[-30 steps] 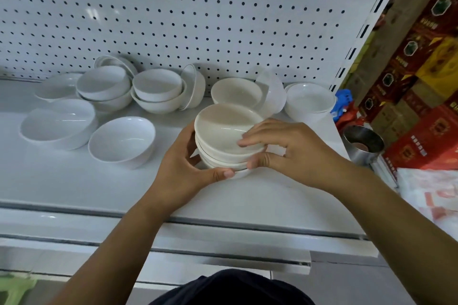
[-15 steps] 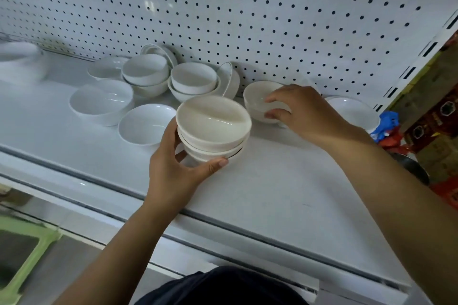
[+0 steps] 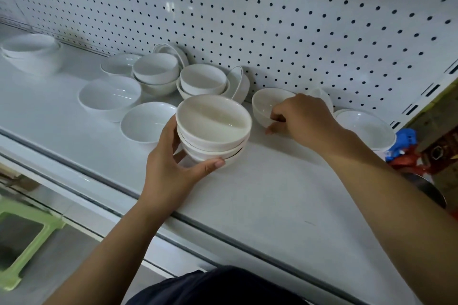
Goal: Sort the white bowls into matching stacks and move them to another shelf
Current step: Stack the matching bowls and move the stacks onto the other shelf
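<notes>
Left hand [image 3: 171, 171], fingers and thumb curled round a stack of cream bowls [image 3: 213, 124] at frame centre, right hand [image 3: 307, 119], fingers pinching the near rim of a single cream bowl [image 3: 266, 103] just right, loose white bowls [image 3: 109, 94] on the shelf [image 3: 272, 195] upper left.

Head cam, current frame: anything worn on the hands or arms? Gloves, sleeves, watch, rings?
Left hand and right hand are bare: no gloves, rings, watch or bands show. Left forearm and right forearm are uncovered to the frame edge, no sleeve in view. Nails short. The only clothing visible is a dark garment at the bottom edge.
</notes>
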